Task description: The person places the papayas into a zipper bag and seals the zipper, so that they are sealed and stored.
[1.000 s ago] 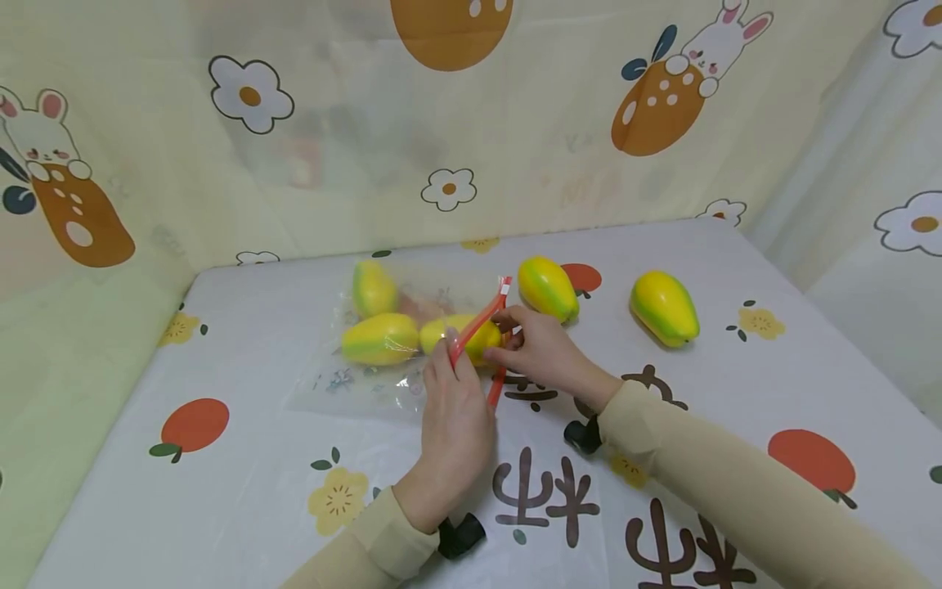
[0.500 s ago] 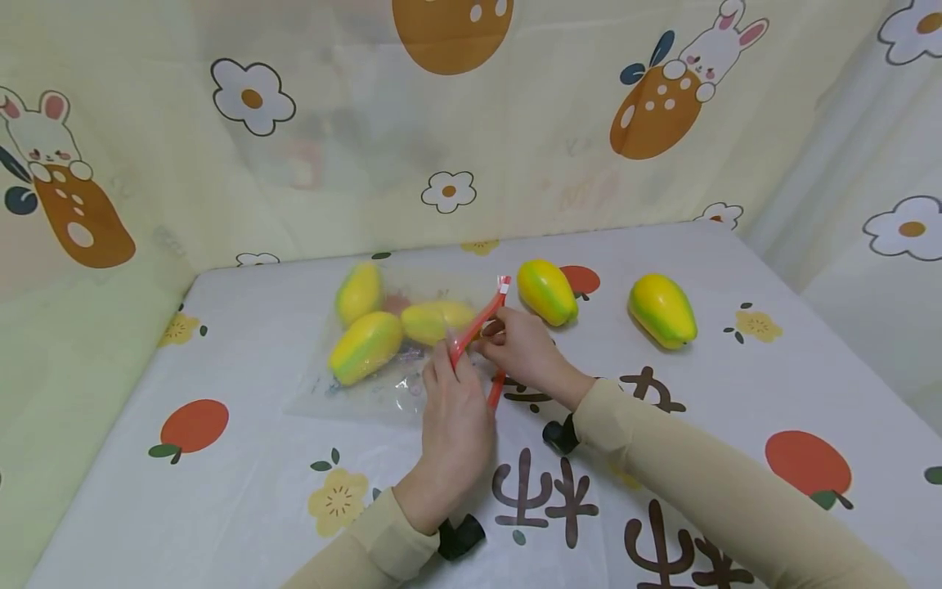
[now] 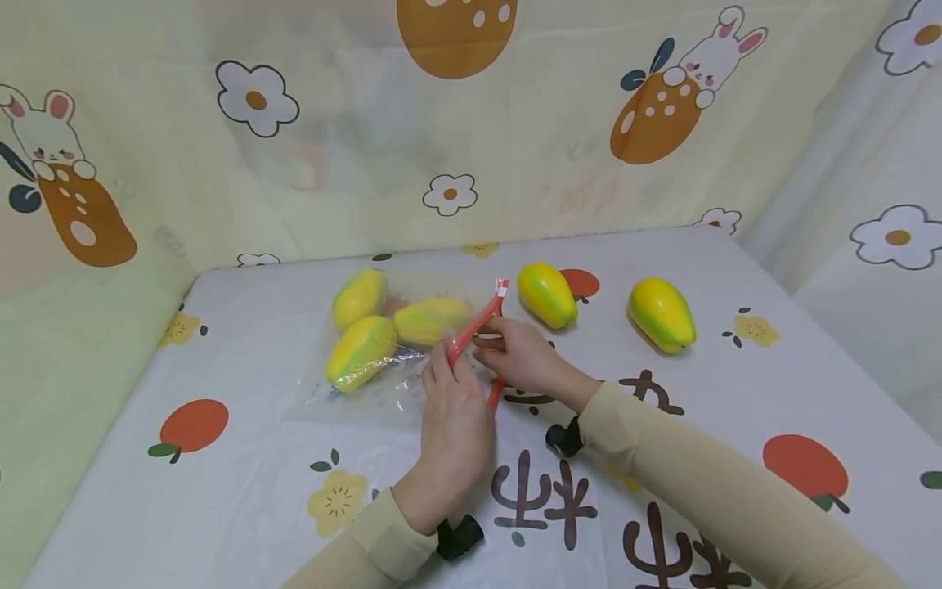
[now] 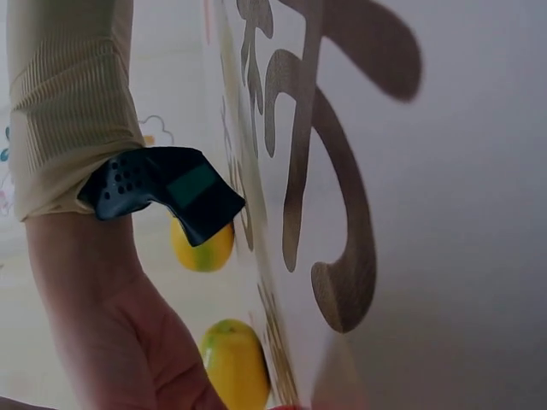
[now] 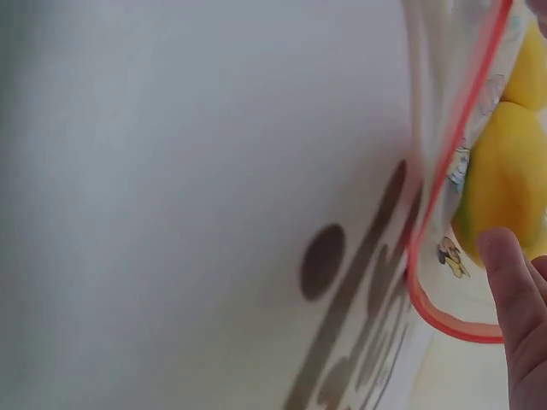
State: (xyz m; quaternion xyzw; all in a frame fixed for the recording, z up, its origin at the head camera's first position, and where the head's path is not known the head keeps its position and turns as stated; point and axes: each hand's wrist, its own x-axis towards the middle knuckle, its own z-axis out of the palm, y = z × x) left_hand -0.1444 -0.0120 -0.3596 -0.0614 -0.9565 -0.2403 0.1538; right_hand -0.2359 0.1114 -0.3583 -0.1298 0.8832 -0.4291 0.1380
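A clear zip bag point(image 3: 397, 401) with a red zipper edge point(image 3: 474, 325) lies on the table. Three yellow-green papayas show through it: one at the back point(image 3: 358, 298), one in front point(image 3: 361, 353), and one nearer the mouth point(image 3: 432, 320). My left hand point(image 3: 458, 417) pinches the red edge and keeps the mouth spread. At the mouth, my right hand point(image 3: 524, 356) has its fingers partly inside. In the right wrist view, a straight finger point(image 5: 513, 290) points at a papaya point(image 5: 504, 179); whether it touches cannot be told. The left wrist view shows my right hand point(image 4: 128, 333).
Two loose papayas lie right of the bag, a nearer one point(image 3: 547, 295) and a farther one point(image 3: 661, 314). A printed cloth covers the table point(image 3: 243, 491). A patterned curtain point(image 3: 353, 123) hangs behind it. Black cameras sit on both wrists.
The papaya at the mouth has slid left, deeper into the bag, and the other two have shifted and turned. My right hand moved left into the mouth. The left hand stays put.
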